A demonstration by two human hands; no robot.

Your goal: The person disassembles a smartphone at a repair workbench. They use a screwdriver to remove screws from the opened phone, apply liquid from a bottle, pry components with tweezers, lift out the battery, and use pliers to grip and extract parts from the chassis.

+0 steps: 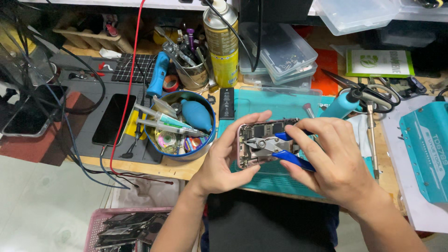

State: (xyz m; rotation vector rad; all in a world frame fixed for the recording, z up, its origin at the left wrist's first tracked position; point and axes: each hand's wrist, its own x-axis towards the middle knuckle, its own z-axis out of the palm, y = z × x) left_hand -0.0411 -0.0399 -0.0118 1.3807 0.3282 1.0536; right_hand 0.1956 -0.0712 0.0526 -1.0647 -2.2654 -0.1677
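Observation:
My left hand (223, 156) holds an opened phone (261, 128) with a pink frame, its insides facing up, above the teal work mat (280, 105). My right hand (329, 156) grips small blue-handled pliers (275, 145). The pliers' metal jaws rest on the phone's internals near its middle. Both hands are over the front edge of the wooden bench.
A round blue tin (179, 123) with syringes, a blue air blower and small parts sits left of the phone. Behind stand a spray can (223, 42), a tool cup (189, 70), clear plastic boxes (280, 51), scissors (373, 93) and a teal case (427, 144). A dark phone (112, 119) lies on a grey mat.

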